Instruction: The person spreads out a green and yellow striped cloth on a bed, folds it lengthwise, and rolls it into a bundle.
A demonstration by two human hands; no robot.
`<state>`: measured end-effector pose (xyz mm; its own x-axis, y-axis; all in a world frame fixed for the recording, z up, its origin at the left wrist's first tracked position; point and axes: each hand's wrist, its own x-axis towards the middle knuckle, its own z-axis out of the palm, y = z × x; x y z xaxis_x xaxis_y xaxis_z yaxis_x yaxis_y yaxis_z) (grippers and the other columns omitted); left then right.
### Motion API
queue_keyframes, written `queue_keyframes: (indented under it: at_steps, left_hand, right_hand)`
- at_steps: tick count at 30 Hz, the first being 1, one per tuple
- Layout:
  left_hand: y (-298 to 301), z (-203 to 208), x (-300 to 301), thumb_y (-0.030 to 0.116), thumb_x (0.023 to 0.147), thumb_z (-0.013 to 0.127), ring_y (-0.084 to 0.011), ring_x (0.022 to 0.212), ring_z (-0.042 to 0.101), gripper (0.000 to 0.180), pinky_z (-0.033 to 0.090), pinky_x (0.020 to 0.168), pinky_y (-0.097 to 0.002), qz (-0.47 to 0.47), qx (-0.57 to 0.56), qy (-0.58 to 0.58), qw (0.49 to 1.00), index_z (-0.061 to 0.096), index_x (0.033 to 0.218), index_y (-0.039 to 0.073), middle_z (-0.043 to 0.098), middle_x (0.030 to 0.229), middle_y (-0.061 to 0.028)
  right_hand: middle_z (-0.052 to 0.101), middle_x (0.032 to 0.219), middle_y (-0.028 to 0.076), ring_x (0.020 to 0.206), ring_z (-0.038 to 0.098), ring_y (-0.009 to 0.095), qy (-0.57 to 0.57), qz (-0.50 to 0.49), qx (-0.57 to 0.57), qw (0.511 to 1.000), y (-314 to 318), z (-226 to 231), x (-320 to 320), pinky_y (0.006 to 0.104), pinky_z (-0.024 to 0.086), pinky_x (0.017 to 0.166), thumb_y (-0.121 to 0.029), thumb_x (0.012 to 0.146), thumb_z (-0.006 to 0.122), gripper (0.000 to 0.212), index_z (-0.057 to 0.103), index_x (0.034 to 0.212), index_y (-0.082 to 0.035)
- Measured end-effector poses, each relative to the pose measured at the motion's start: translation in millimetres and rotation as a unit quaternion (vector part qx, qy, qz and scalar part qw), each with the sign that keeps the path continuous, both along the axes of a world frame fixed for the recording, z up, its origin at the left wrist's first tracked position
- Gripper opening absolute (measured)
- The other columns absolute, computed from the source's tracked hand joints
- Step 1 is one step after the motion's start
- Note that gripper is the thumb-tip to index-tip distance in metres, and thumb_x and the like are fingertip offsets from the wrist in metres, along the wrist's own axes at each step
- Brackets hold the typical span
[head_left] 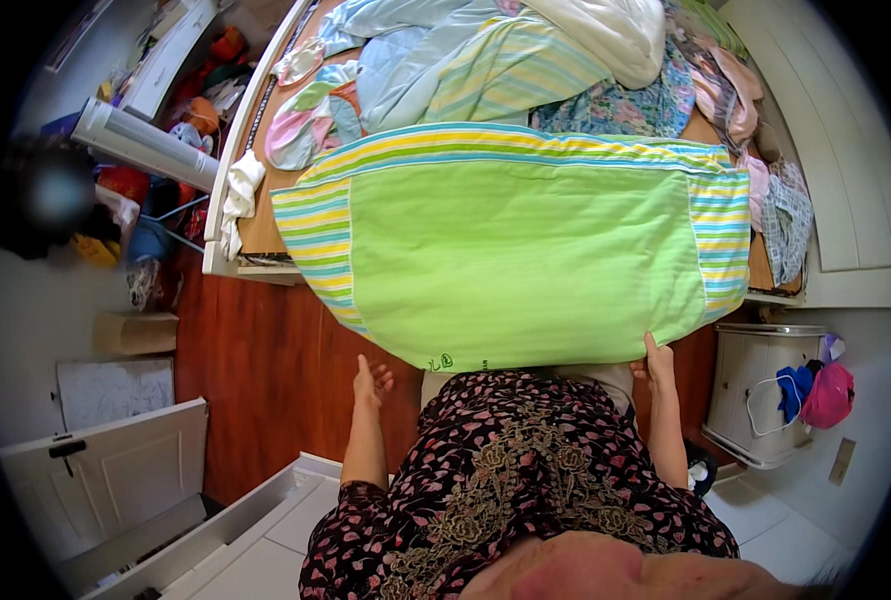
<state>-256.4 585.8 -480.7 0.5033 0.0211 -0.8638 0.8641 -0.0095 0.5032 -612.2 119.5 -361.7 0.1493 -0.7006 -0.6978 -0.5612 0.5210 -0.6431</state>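
A bright green quilt (526, 260) with striped yellow, blue and green borders is spread over the bed's near side. Its near edge hangs down in front of my body, with small dark markings on it. My right hand (656, 364) is at the quilt's near right edge, thumb on top and fingers curled below, pinching the cloth. Off the near left corner, my left hand (372, 381) is apart from the quilt, its fingers spread and nothing in them.
Behind the quilt lie a pale blue striped blanket (506, 75), a blue floral cloth (621, 100) and other clothes. A white cloth (242, 190) drapes the bed's left corner. A white cabinet (756, 370) with bags stands right; an open drawer (256, 520) is lower left.
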Motion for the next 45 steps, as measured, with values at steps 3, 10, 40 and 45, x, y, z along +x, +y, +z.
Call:
queue_keyframes:
  at_steps: [3, 10, 40, 45]
  left_hand:
    - [15.8, -28.0, 26.5, 0.054, 0.091, 0.048, -0.0213, 0.069, 0.058, 0.055, 0.049, 0.057, -0.0357, 0.049, 0.057, -0.013, 0.997, 0.052, 0.114, 0.005, 0.059, 0.09, -0.0086]
    - [-27.6, -78.6, 43.4, 0.054, 0.088, 0.053, -0.0246, 0.069, 0.058, 0.054, 0.047, 0.057, -0.0426, 0.119, 0.131, 0.024, 0.984, 0.054, 0.108, 0.004, 0.058, 0.088, -0.0102]
    - [-98.8, 215.4, 92.0, 0.008, 0.074, 0.069, -0.0268, 0.085, 0.066, 0.029, 0.052, 0.074, -0.0333, -0.33, -0.03, -0.633, 0.7, 0.062, 0.102, 0.007, 0.067, 0.099, -0.0108]
    - [-157.1, 237.2, 53.1, 0.008, 0.062, 0.068, -0.032, 0.076, 0.061, 0.031, 0.05, 0.064, -0.0401, -0.464, -0.018, -0.713, 0.525, 0.059, 0.093, 0.008, 0.06, 0.081, -0.0108]
  right_hand:
    - [0.061, 0.061, 0.016, 0.061, 0.064, 0.025, 0.268, 0.257, -0.28, 0.885, -3.4, 1.8, 0.0, 0.0388, 0.05, 0.054, -0.035, 0.089, 0.055, 0.043, 0.062, 0.074, 0.004]
    - [0.055, 0.061, 0.019, 0.053, 0.054, 0.027, 0.086, 0.353, -0.4, 0.841, 34.8, 41.6, 69.2, 0.0365, 0.042, 0.053, -0.022, 0.088, 0.056, 0.029, 0.059, 0.074, 0.004]
    - [0.064, 0.076, 0.009, 0.058, 0.06, 0.016, -0.145, 0.411, -0.253, 0.864, 57.1, 61.4, 262.3, 0.0278, 0.046, 0.054, -0.021, 0.092, 0.055, 0.026, 0.062, 0.094, 0.004]
    - [0.061, 0.108, 0.016, 0.086, 0.063, 0.021, -0.277, 0.432, -0.196, 0.836, 61.8, 123.4, 384.1, 0.031, 0.051, 0.068, -0.039, 0.093, 0.051, 0.052, 0.05, 0.124, 0.002]
